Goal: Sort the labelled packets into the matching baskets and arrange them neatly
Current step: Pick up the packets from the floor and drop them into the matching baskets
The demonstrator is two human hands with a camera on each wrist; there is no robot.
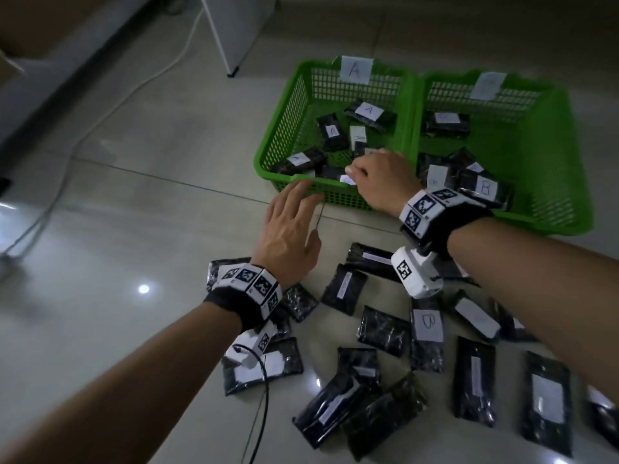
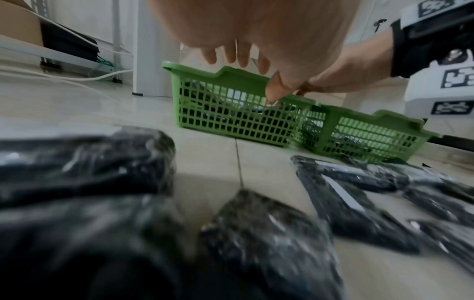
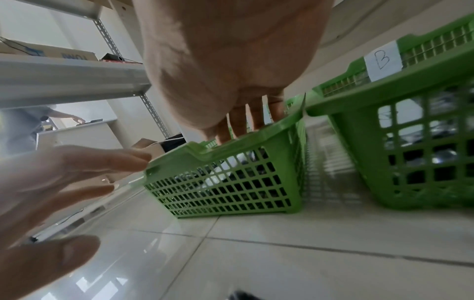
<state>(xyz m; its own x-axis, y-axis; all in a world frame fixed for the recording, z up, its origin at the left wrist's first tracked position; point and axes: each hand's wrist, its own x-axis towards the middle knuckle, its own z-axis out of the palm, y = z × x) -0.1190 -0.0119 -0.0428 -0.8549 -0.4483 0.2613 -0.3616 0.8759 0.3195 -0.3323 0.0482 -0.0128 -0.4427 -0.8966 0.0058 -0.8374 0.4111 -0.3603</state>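
Observation:
Two green baskets stand side by side on the tiled floor: basket A (image 1: 268,155) on the left with a paper "A" tag (image 1: 355,69), basket B (image 1: 576,162) on the right with its own tag (image 3: 382,60). Both hold several black packets with white labels. My right hand (image 1: 351,172) reaches over basket A's near rim (image 3: 231,150), fingers curled, pinching a white-labelled packet (image 1: 346,179) just inside. My left hand (image 1: 310,216) hovers flat with straight fingers in front of that rim, holding nothing. Several loose packets lie on the floor near me, one marked "B" (image 1: 428,336).
A white cable (image 1: 134,92) runs across the floor at the left. A white furniture panel (image 1: 231,35) stands behind basket A. The right wrist view shows a metal shelf (image 3: 77,81) and a person far off (image 3: 20,125). A black cable (image 1: 264,396) hangs from my left wrist.

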